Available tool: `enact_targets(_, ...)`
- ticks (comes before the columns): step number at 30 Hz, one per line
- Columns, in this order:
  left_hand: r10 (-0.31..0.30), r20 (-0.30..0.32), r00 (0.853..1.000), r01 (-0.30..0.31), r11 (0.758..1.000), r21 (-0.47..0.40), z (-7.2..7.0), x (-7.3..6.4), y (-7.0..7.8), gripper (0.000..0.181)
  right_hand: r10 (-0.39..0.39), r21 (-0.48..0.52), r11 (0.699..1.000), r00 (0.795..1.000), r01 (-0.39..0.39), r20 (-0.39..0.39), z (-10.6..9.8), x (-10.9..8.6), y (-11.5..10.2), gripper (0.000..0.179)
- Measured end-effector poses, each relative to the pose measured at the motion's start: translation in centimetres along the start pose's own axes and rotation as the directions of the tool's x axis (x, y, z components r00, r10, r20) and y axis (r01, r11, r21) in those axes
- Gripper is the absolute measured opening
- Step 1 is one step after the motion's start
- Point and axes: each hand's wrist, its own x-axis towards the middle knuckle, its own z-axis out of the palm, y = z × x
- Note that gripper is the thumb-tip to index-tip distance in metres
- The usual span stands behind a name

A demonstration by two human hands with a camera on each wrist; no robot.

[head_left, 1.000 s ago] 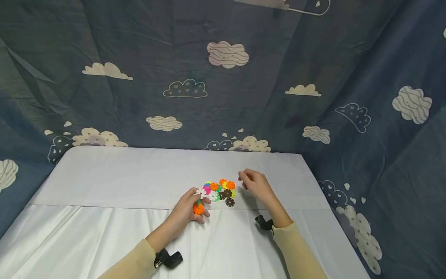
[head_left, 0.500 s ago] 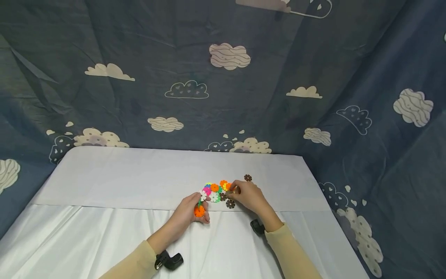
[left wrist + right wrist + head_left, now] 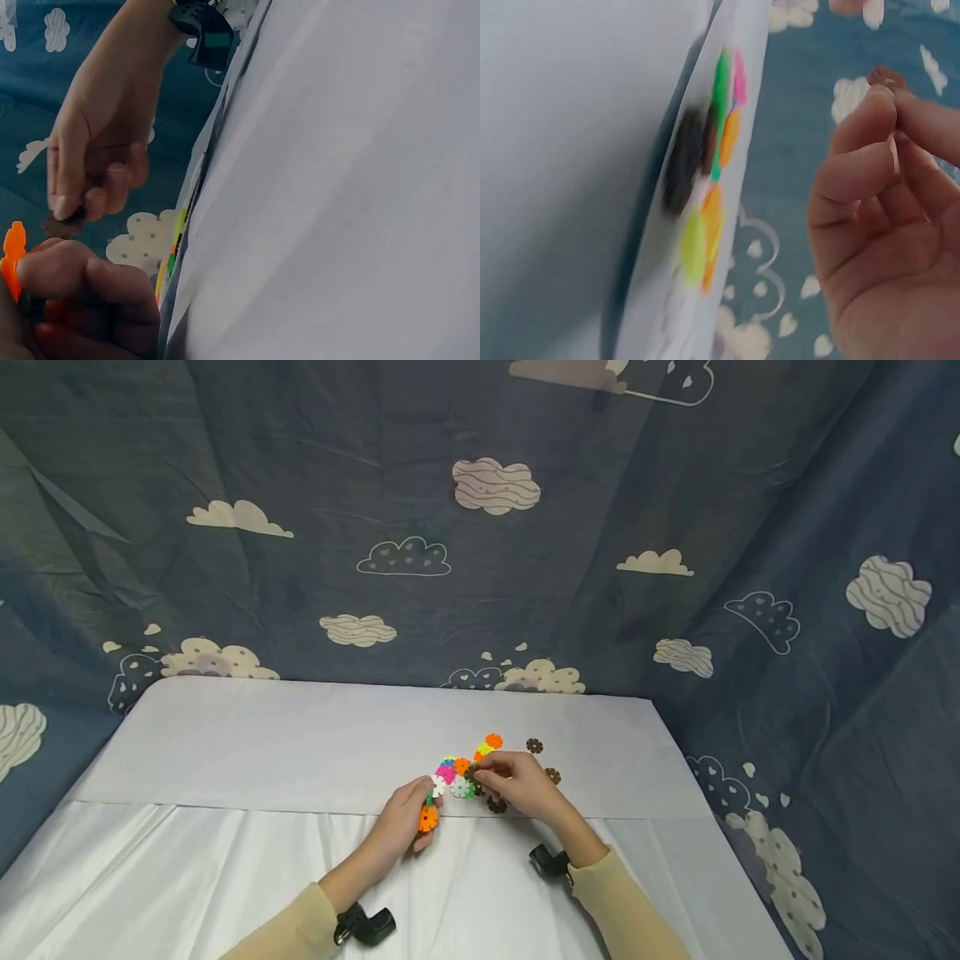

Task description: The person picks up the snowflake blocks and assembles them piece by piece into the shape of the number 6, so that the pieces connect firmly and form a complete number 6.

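My left hand (image 3: 401, 820) grips a few joined flower-shaped plastic discs: an orange disc (image 3: 428, 819) below, a bit of green above it, and a white disc beside the fingertips. In the left wrist view the orange disc (image 3: 13, 259) sticks up by the thumb. Between thumb and index finger, my right hand (image 3: 522, 787) pinches a brown disc (image 3: 887, 77), held just across from the left fingertips. Loose discs lie under and around the right hand, among them a pink disc (image 3: 446, 772), an orange disc (image 3: 493, 741) and a brown disc (image 3: 497, 804). The right hand hides part of this pile.
Two brown discs lie apart to the right, a farther disc (image 3: 534, 745) and a nearer disc (image 3: 552, 775). A white cloth covers the table (image 3: 247, 739). Behind it hangs a dark blue curtain (image 3: 315, 460) with cloud prints. Each wrist wears a black camera (image 3: 367, 927).
My right hand has moved left over the pile toward the left hand. Two brown discs now lie to the right, and orange and yellow discs have shifted back. The left hand's fingers have closed in more.
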Motion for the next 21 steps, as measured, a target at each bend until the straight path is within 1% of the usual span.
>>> enact_targets(5,-0.004,0.006,1.0,0.004,1.0,0.028,0.2,-0.1,0.1,0.042,-0.088,-0.055,0.995,0.996,0.088,0.001,0.9,-0.4,-1.2,0.016)
enact_targets(10,-0.015,0.014,1.0,0.014,0.998,0.053,0.3,-0.3,0.1,0.044,-0.156,-0.093,0.983,0.988,0.157,0.02,1.2,-0.5,-1.2,0.014)
enact_targets(13,-0.015,0.026,1.0,0.013,0.998,0.056,0.3,-0.3,0.2,0.044,-0.207,-0.138,0.968,0.978,0.209,0.026,1.4,-0.6,-1.4,0.012)
enact_targets(16,-0.007,0.045,0.999,0.005,0.998,0.06,0.3,-0.4,0.3,0.043,-0.263,-0.185,0.947,0.965,0.263,0.023,1.6,-0.6,-1.6,0.009)
enact_targets(21,0.017,0.088,0.996,-0.024,0.997,0.079,0.3,-0.5,0.3,0.044,-0.32,-0.219,0.923,0.947,0.316,0.017,2.0,-0.6,-1.7,0.007)
